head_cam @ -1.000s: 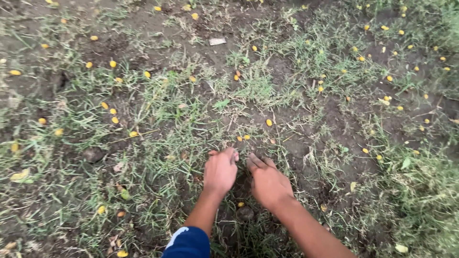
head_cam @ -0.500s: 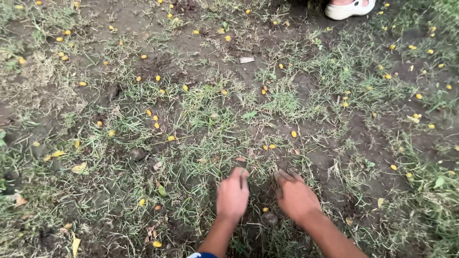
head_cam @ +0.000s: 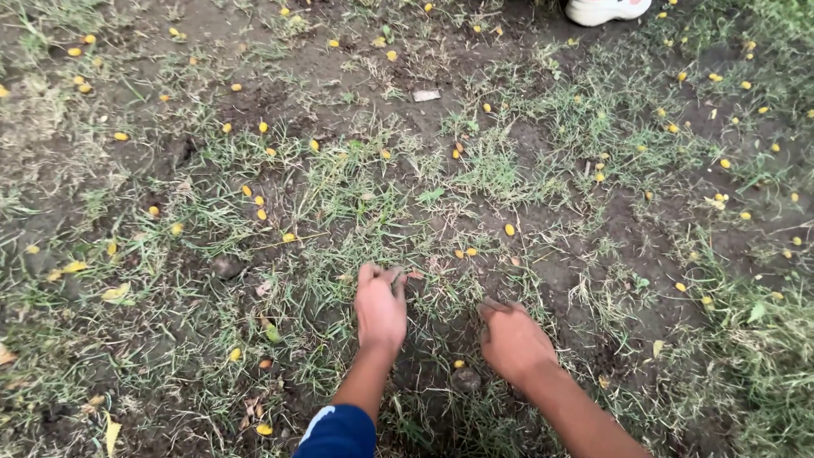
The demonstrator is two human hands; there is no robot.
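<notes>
left hand (head_cam: 381, 307) reaches farther forward than half a second ago, fingers curling shut on a grass tuft (head_cam: 386, 254), while right hand (head_cam: 511, 339) rests knuckled on soil, its grip unclear.

White shoe (head_cam: 606, 10) cut off (top edge).

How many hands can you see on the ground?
2. The left hand presses into the grass, the right hand beside it on dark soil. More people's hands may lie out of frame.

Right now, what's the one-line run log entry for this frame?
left hand: fingers curled in grass | right hand: palm down on soil, fingers bent | nearby: small stone, yellow petals | far edge: white shoe
</notes>
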